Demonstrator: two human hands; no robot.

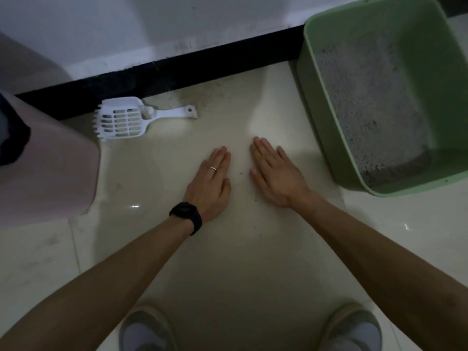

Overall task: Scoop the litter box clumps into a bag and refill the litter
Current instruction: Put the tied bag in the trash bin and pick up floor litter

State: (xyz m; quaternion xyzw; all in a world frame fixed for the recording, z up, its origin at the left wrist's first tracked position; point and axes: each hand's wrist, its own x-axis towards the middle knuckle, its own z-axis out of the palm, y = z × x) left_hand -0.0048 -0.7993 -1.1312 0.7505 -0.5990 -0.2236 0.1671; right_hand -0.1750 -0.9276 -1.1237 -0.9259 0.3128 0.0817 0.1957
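A pale green rectangular plastic litter box (309, 79) stands on the floor (228, 249), holding grey granular litter (367, 102). A white slotted plastic scoop (121, 120) lies flat by the black skirting (177, 69), well apart.

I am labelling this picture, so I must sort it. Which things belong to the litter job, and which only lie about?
Job: white slotted plastic scoop; green rectangular plastic litter box; grey granular litter inside it.
Lying about: pale pink plastic container, use unclear; black wristwatch; grey shoes.
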